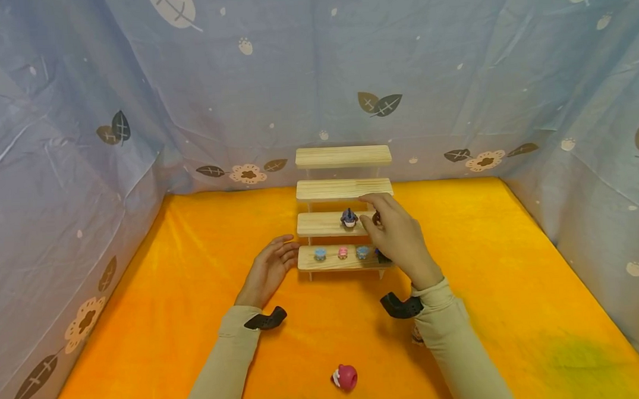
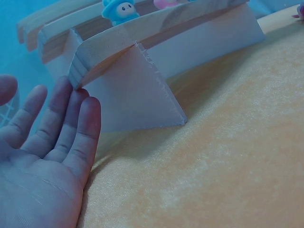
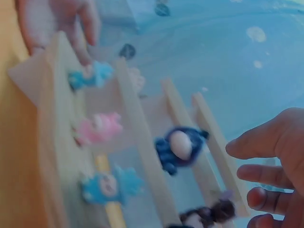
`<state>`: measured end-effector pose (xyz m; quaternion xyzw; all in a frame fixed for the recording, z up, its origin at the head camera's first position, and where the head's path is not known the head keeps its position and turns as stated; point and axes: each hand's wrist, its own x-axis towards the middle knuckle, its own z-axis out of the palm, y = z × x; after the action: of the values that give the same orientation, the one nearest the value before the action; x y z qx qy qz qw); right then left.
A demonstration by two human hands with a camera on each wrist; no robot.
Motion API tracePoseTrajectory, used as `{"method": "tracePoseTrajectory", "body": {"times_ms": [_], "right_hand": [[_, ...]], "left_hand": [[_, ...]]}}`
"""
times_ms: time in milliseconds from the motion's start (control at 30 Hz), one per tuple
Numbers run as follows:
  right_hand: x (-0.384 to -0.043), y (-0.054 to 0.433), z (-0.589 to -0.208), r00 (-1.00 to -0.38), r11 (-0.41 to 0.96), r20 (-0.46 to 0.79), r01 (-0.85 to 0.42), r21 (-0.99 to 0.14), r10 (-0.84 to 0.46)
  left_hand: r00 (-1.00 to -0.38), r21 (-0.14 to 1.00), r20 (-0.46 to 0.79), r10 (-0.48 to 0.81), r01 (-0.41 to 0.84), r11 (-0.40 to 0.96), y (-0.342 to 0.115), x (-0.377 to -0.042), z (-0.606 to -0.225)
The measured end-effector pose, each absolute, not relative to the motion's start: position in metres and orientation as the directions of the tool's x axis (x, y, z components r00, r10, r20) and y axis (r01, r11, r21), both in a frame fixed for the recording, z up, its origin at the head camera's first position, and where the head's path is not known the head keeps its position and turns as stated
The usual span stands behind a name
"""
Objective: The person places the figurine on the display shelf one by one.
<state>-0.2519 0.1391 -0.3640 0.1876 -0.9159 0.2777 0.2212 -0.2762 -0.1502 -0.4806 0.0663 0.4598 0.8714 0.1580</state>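
A four-step wooden display shelf (image 1: 319,189) holds small toy figurines. My left hand (image 1: 269,270) is at the lowest step's left end, its fingertips touching the corner in the left wrist view. My right hand (image 1: 398,237) hovers over the right side, fingers apart, beside a brown figurine (image 3: 211,213) on the second step. In the right wrist view a gap separates the fingers from it. A dark blue figurine (image 1: 349,218) stands to its left. On the lowest step are a light blue figurine (image 1: 320,255), a pink figurine (image 1: 342,253), another blue figurine (image 1: 361,252) and a dark one, partly hidden.
A red-and-white figurine (image 1: 346,377) lies on the orange cloth (image 1: 299,343) near the front. Another small brownish item (image 1: 417,335) is partly covered by the right sleeve. Patterned grey-blue curtains (image 1: 314,75) enclose the back and sides.
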Motion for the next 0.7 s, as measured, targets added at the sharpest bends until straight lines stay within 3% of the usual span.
{"method": "tracePoseTrajectory", "body": {"times_ms": [367, 700], "right_hand": [[-0.259, 0.160, -0.365, -0.901, 0.828, 0.403, -0.345, -0.442, -0.161], [-0.260, 0.160, -0.368, -0.903, 0.844, 0.416, -0.305, -0.441, -0.109]], "left_hand": [[-0.941, 0.824, -0.014, 0.338, -0.203, -0.529, -0.150, -0.276, -0.482], [-0.941, 0.815, -0.010, 0.338, -0.203, -0.542, -0.149, -0.276, -0.482]]}}
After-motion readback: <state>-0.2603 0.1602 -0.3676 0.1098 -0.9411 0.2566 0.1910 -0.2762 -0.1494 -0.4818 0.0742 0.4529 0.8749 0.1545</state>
